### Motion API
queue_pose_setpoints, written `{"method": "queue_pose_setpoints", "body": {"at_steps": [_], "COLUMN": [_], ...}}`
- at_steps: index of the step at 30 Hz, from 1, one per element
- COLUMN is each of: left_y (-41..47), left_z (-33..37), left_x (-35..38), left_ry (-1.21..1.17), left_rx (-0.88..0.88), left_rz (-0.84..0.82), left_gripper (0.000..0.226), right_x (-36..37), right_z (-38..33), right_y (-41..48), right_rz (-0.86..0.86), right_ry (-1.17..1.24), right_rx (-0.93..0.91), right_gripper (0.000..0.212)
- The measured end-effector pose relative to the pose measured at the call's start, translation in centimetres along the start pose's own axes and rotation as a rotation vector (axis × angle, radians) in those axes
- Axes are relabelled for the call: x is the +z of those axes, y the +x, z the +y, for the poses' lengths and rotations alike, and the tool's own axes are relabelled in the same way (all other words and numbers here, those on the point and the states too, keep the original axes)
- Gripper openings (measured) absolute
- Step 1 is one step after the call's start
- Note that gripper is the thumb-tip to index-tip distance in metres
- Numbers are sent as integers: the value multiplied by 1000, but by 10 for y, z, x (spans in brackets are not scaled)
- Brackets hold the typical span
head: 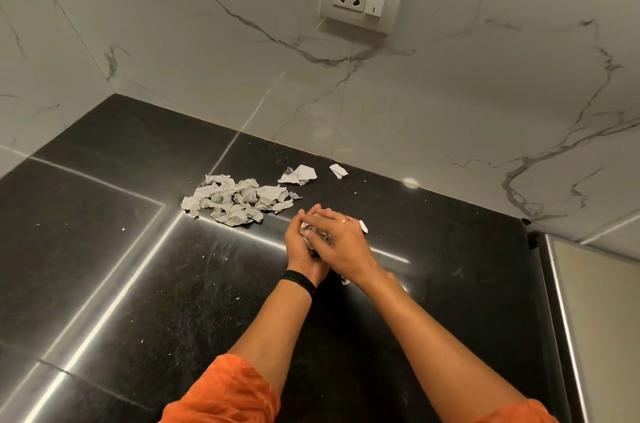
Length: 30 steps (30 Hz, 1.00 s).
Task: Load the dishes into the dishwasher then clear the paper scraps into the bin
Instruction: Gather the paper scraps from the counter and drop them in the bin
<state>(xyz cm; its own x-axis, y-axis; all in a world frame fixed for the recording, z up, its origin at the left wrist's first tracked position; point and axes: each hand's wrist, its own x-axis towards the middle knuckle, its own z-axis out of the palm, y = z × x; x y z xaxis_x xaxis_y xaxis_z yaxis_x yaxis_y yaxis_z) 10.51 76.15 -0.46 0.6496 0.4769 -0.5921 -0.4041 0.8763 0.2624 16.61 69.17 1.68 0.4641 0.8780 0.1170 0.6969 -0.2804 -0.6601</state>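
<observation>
Over the black countertop (104, 249), just right of the main scrap pile (235, 202): cupping a wad of paper scraps (306, 232) between left hand (297, 249) on one side and right hand (343, 239) laid over the top, fingers of both wrapped round it. Probably squeezing it two-handed like that to keep the little bits from dropping out on the way to the bin. No bin in view tbh, no dishwasher or dishes either. Leaves most of the job sitting on the counter though: main pile just beyond the fingertips, a crumpled scrap (299, 175) and a smaller white scrap (338, 170) further back near the marble wall (450, 93), one tiny scrap (363, 226) peeking out just beside the right hand, another bit (345, 281) down by the wrists. Guessing early in the scrap-clearing half of the task. Worth watching for crumbs slipping out through the gap between the hands. Also loads of white flecks scattered about, too small for grabbing, likely needing a sweep or a wipe afterwards.
</observation>
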Motion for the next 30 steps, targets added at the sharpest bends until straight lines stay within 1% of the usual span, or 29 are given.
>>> {"method": "queue_pose_setpoints", "body": {"at_steps": [2,4,6,7,8,10,13,15,16,17,18,20,21,23,24,25,28,29,30], "left_y": [-1,1,7,9,11,17,23,26,28,28,28,27,27,26,25,23,20,19,16], "left_z": [1,3,5,7,9,13,19,22,23,24,26,30,31,32,31,29,21,18,14], "left_x": [1,4,6,8,9,10,11,10,10,10,9,9,8,7,7,7,5,4,4], "left_ry": [-28,-40,-38,-40,-49,-75,-99,-104,-107,-107,-107,-100,-93,-78,-75,-72,-51,-40,-26], "left_rx": [-11,-10,-2,-1,1,0,7,23,31,38,48,70,78,86,82,75,51,47,42], "left_rz": [-29,-30,-26,-17,-4,10,24,34,38,43,47,46,47,50,47,43,27,17,2], "left_gripper": [32,33,38,42,44,45,47,48,48,47,47,49,51,50,50,49,48,48,48], "right_x": [-6,-16,-25,-27,-29,-32,-35,-31,-29,-26,-21,-15,-12,-10,-10,-11,-19,-25,-29], "right_z": [-3,-3,1,7,12,27,48,60,67,72,77,84,85,85,81,76,45,33,24], "right_y": [3,11,25,34,45,70,110,129,135,138,138,130,123,104,95,84,57,50,44], "right_rz": [38,127,202,212,203,137,-72,-189,-217,-232,-221,-146,-103,-50,-15,37,232,253,241], "right_ry": [169,319,404,400,352,156,-147,-258,-299,-340,-381,-459,-470,-421,-352,-240,200,316,371], "right_rx": [75,154,218,239,248,256,242,228,213,197,159,101,94,107,127,162,229,230,225], "right_gripper": [35,30,27,27,27,30,45,53,53,50,43,25,25,29,27,24,19,19,20]}}
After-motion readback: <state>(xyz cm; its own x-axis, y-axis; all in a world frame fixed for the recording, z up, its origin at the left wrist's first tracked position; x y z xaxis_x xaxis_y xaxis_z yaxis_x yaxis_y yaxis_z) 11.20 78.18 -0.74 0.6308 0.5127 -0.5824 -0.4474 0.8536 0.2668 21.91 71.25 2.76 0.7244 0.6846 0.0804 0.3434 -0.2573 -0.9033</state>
